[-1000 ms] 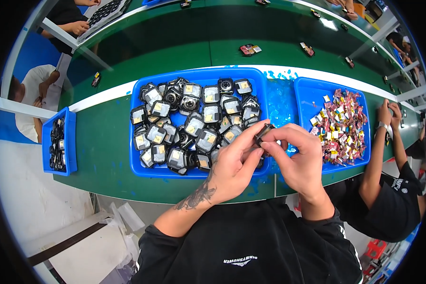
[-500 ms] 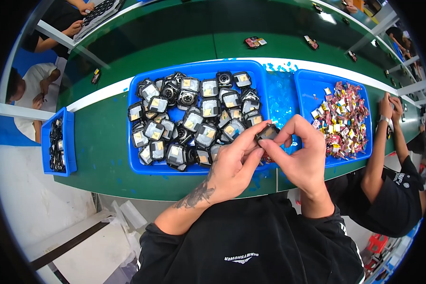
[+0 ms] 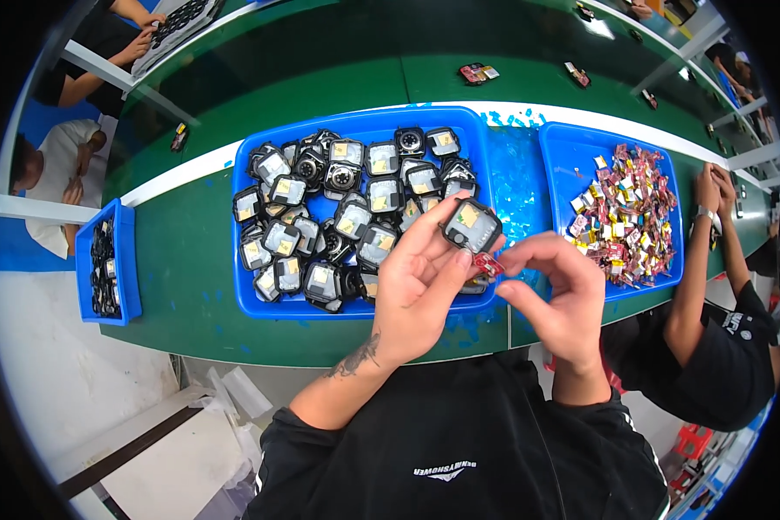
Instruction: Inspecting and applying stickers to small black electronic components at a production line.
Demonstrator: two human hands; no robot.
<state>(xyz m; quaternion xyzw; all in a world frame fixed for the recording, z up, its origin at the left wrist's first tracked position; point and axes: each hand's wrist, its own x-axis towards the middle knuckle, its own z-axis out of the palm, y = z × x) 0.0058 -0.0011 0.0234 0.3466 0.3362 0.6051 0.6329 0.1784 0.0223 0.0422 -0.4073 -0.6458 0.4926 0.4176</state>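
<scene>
My left hand grips a black square smartwatch case, tilted so its pale inner side faces up. At the case's lower edge, by my left thumb, sits a small red circuit board; whether it is still joined to the case I cannot tell. My right hand is just right of the board, thumb and forefinger parted, with nothing visible between them. Behind my left hand stands a blue tray heaped with similar watch cases. Another blue tray, on the right, holds a pile of small red, white and yellow parts.
A narrow blue bin with black parts stands at the table's left end. Blue film scraps litter the green table between the trays. Loose parts lie on the green surface beyond the white rail. A co-worker's arms are at the right.
The watch case has turned to face up and risen slightly in my left hand. My right fingers have come off it and opened, and the red board now shows below the case.
</scene>
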